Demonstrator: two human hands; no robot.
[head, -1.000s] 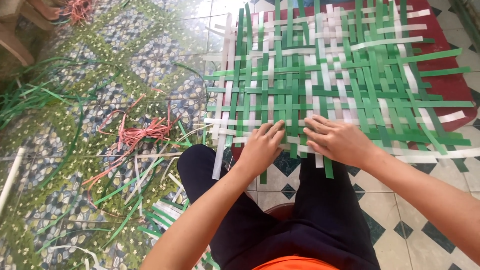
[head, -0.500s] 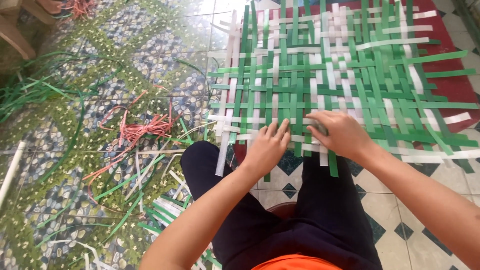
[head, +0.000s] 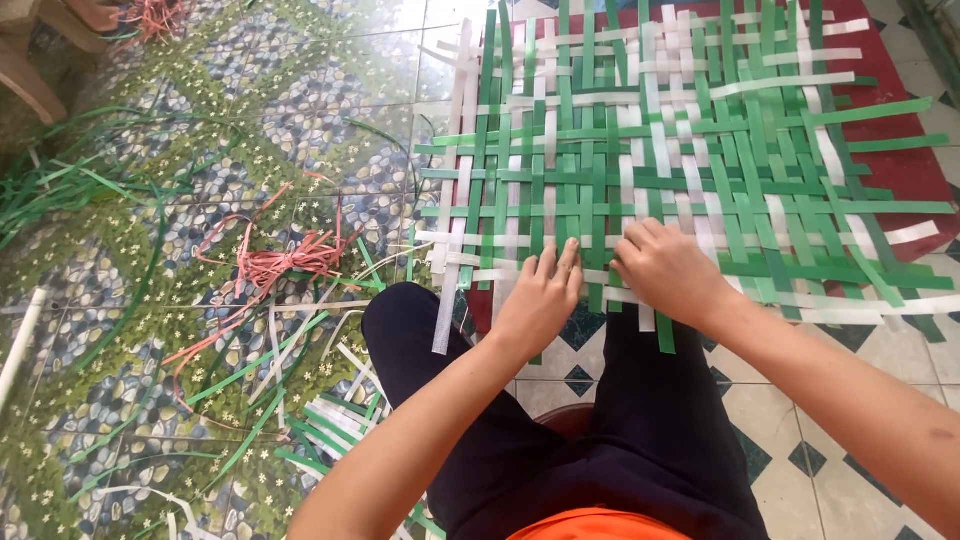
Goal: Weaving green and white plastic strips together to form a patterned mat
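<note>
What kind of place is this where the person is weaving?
Probably a home floor used as a craft space: patterned tiles, a woven mat of green and white strips on a red rug, and loose strips scattered about.

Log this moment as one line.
left hand flat on mat edge | right hand curled on strips | loose strips left

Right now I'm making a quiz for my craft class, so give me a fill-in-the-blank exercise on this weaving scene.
1. The woven mat is made of white and ____ strips.
2. Both hands rest on the mat's ____ edge.
3. The left hand lies ____ on the strips.
4. The loose bundle on the floor is ____.

Missing words: green; near; flat; pink
</note>
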